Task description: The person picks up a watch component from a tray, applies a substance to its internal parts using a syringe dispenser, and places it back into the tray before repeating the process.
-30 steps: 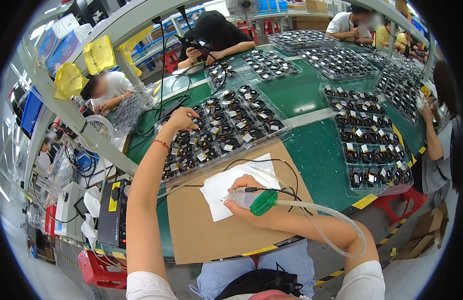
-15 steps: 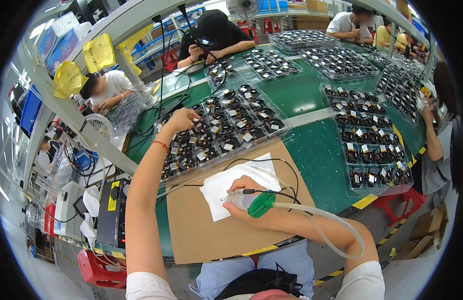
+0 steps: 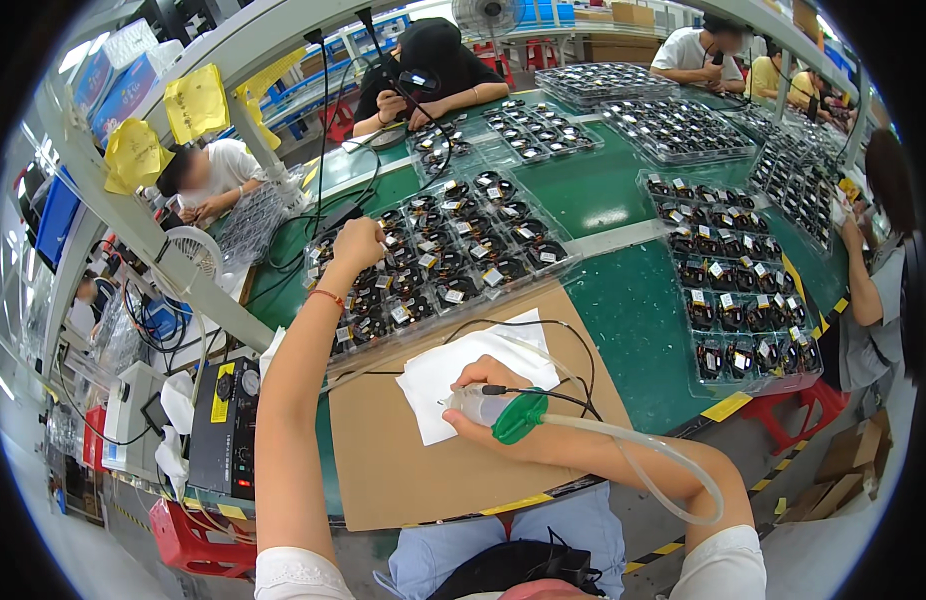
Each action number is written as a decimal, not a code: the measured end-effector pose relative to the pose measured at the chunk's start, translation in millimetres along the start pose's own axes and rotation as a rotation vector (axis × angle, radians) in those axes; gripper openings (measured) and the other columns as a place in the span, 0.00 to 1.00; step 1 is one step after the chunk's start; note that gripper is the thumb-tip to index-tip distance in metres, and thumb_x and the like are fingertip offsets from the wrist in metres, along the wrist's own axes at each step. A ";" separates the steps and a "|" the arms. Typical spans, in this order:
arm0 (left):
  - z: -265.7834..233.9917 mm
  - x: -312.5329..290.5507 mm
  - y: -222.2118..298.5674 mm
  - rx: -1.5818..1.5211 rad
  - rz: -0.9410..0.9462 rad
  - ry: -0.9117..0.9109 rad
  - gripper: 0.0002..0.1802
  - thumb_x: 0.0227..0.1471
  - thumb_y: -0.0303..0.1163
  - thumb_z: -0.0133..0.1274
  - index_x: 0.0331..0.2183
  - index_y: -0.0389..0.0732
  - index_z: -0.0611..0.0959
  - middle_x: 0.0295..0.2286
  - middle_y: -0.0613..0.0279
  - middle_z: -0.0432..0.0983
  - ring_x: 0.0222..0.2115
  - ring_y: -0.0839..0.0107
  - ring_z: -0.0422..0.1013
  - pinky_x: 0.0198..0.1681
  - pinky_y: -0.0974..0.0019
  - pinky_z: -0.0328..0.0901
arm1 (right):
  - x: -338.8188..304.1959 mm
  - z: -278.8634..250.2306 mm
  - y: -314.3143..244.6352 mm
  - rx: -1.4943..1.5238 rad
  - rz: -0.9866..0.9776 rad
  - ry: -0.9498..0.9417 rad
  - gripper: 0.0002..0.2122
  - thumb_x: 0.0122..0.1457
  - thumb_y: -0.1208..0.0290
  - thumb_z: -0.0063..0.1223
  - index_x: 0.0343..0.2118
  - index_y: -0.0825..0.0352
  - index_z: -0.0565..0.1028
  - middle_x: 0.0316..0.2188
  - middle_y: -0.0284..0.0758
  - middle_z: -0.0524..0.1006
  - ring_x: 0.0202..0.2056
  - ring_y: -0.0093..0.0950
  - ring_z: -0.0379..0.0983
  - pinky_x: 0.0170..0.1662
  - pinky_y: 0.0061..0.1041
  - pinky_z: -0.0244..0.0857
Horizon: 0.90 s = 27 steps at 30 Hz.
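Observation:
My left hand [image 3: 361,246] reaches over the far left part of a clear plastic tray [image 3: 575,258] of small black fans [image 3: 480,250] with white labels. Its fingers are curled down at the parts; whatever they pinch is hidden beneath them. In my right hand [image 3: 475,428] lies a clear dispensing syringe [image 3: 489,408] with a green cap [image 3: 520,416], held low above white paper sheets [image 3: 426,388]. A clear hose [image 3: 623,432] runs from the cap over my right forearm. Under the paper is a brown cardboard sheet [image 3: 403,480].
A black control box [image 3: 223,430] stands left of the cardboard, beside a metal post [image 3: 218,300]. More fan trays [image 3: 758,375] cover the table to the right and far side. Black cables [image 3: 323,150] hang overhead. Co-workers [image 3: 428,80] sit around the green table [image 3: 633,330].
My left hand has shifted slightly left over the tray, and its fingers have curled in more. The right hand and syringe stay almost where they were.

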<state>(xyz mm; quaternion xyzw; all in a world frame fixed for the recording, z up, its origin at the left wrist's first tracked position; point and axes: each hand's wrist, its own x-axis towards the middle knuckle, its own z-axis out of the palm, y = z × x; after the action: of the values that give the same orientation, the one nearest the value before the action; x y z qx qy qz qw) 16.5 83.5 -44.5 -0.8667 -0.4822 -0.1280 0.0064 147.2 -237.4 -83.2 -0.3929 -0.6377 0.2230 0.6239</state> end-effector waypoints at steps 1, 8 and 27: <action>-0.9 -0.8 1.8 0.012 -0.024 0.002 0.10 0.31 0.27 0.59 0.25 0.41 0.83 0.25 0.55 0.77 0.29 0.58 0.74 0.34 0.61 0.68 | 1.0 -0.9 -2.5 -0.016 0.010 -0.005 0.16 0.42 0.70 0.62 0.33 0.64 0.67 0.27 0.35 0.69 0.25 0.28 0.66 0.26 0.24 0.61; 9.7 11.3 7.0 0.053 -0.122 0.023 0.15 0.36 0.42 0.60 0.26 0.41 0.83 0.27 0.51 0.77 0.31 0.55 0.73 0.37 0.57 0.67 | -1.8 0.0 3.8 -0.021 0.027 -0.032 0.16 0.43 0.70 0.61 0.34 0.63 0.67 0.27 0.36 0.68 0.25 0.29 0.67 0.26 0.25 0.61; -12.9 15.2 -7.9 -0.459 -0.177 0.218 0.15 0.37 0.35 0.62 0.19 0.36 0.74 0.20 0.56 0.75 0.21 0.66 0.72 0.27 0.67 0.66 | 2.1 2.4 3.4 -0.059 -0.024 -0.009 0.15 0.43 0.71 0.61 0.32 0.62 0.66 0.23 0.35 0.66 0.22 0.30 0.66 0.24 0.25 0.60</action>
<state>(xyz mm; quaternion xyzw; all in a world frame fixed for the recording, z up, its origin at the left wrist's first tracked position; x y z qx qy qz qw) 14.7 98.6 -29.4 -0.7809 -0.5108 -0.3269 -0.1497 145.8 -233.3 -84.9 -0.4026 -0.6513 0.1983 0.6118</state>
